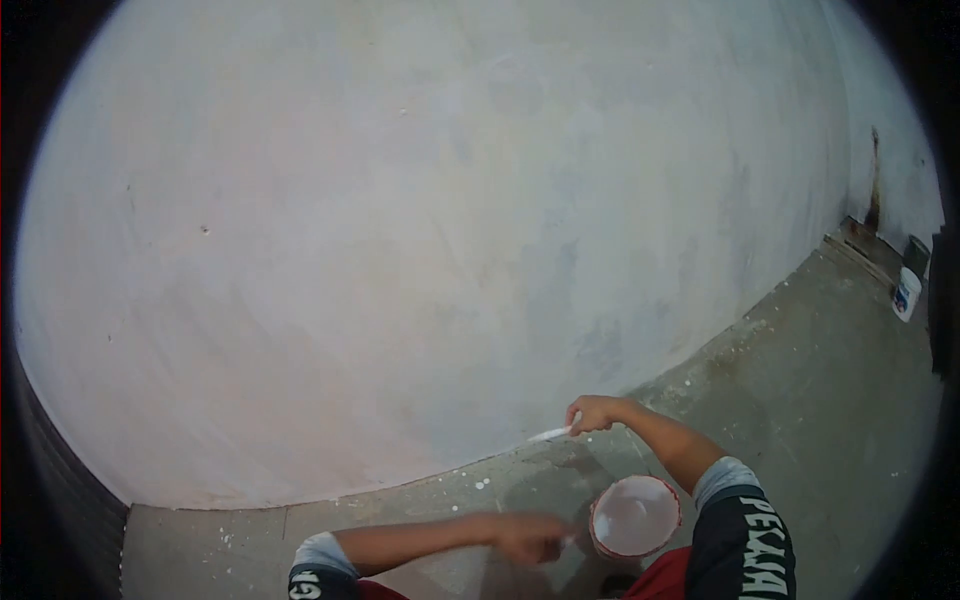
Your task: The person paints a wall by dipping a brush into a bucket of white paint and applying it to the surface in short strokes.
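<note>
My right hand (pixel 594 414) is closed on a thin white tool (pixel 549 435), held low near the foot of the pale, patchy wall (pixel 350 250). What kind of tool it is cannot be told. My left hand (pixel 535 538) is smeared by motion, just left of a round bucket (pixel 636 516) with a pinkish-white inside and a red-stained rim. Its fingers point toward the bucket, and whether they hold anything is too blurred to tell. The bucket stands on the floor between my forearms.
The grey floor (pixel 790 400) has white spots along the wall's base. In the far right corner are a white container (pixel 906 294), a dark container (pixel 915 256) and wooden strips (pixel 860 260). A dark corrugated surface (pixel 62 470) borders the lower left.
</note>
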### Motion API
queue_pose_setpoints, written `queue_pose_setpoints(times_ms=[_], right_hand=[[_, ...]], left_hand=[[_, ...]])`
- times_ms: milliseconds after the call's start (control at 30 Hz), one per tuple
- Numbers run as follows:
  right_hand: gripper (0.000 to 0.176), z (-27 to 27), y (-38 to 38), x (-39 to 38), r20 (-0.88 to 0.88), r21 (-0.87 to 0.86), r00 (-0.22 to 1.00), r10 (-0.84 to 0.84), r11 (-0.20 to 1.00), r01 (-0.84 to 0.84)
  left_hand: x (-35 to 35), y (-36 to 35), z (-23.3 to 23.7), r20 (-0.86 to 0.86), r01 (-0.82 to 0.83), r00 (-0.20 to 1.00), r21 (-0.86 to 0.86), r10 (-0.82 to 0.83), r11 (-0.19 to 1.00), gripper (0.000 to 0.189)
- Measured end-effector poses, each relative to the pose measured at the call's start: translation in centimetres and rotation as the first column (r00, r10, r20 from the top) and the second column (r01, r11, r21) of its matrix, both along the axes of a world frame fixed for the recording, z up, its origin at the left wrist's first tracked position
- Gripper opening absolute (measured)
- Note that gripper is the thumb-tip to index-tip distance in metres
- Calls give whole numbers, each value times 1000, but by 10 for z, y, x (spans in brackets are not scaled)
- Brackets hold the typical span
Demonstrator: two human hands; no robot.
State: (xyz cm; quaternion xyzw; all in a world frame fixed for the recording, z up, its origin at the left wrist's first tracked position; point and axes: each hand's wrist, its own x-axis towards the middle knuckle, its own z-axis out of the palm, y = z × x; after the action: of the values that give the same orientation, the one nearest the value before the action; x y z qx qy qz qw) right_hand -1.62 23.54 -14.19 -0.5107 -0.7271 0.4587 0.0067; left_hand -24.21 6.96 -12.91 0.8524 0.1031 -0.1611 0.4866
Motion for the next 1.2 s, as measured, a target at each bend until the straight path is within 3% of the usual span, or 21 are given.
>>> queue_pose_setpoints(times_ms=[33,67,167,200,267,400,500,533,567,600,667,700,767,800,867,900,967,1000,1067,1167,1200], right_hand=[[30,-2,1,4,-26,8,1000,17,1000,-17],[30,-10,5,6,-26,-12,1000,4,1000,-4],[33,-23,13,8,-47,78,999,-9,997,12],[35,-20,12,7,-45,122,999,-13,992,18],[37,-23,8,4,-22,145,1000,-12,989,15],[40,-57,27,8,37,300,997,72,951,-80],[40,-61,26,15,25,342,997,74,936,-78],[40,-57,25,15,36,333,997,64,940,-73],[39,-57,23,15,18,356,999,45,933,-48],[38,-58,23,15,-2,379,1000,29,925,-26],[38,-57,23,14,-12,422,999,51,906,-42],[38,-56,24,12,0,411,999,50,910,-46],[39,-55,23,9,15,392,999,52,919,-54],[39,-52,20,7,18,470,996,82,879,-81],[39,-45,16,1,23,537,993,119,836,-113],[40,-39,14,-3,25,485,995,100,869,-100],[41,-29,8,-11,18,421,995,94,902,-92],[40,-26,6,-15,10,361,997,71,930,-69],[39,-30,5,-26,-2,292,998,64,954,-60],[39,-45,3,-45,-73,351,978,194,923,-157],[40,-49,1,-55,-77,203,978,194,963,-175]], left_hand=[[23,-14,99,202,-139,972,102,117,985,25],[35,-20,158,333,-202,931,131,148,971,21],[34,-37,247,699,-207,684,-92,211,974,17],[30,-44,259,798,-135,555,-193,236,972,20],[40,-83,266,774,-36,176,-613,608,790,11],[27,-91,264,695,69,90,-719,714,691,23],[23,-75,263,687,203,161,-726,709,658,20],[32,-57,263,901,333,79,-428,427,840,30],[40,-49,262,994,417,-46,-73,101,906,40],[45,-65,255,992,422,-54,-77,110,903,40],[51,-111,250,712,357,-301,-533,634,767,45],[46,-112,253,709,363,-302,-533,638,764,45],[32,-104,273,734,319,-64,-627,676,711,42],[19,-107,279,728,320,-69,-631,682,707,42],[-3,-112,286,498,75,352,-859,793,506,42],[8,-111,282,493,71,348,-862,798,501,42],[39,-105,270,692,516,46,-634,720,576,38],[46,-107,269,686,572,2,-598,728,561,38],[54,-113,270,622,581,-3,-636,783,508,37],[63,-116,271,558,595,6,-669,830,445,35],[66,-115,270,539,599,11,-678,842,426,35]])
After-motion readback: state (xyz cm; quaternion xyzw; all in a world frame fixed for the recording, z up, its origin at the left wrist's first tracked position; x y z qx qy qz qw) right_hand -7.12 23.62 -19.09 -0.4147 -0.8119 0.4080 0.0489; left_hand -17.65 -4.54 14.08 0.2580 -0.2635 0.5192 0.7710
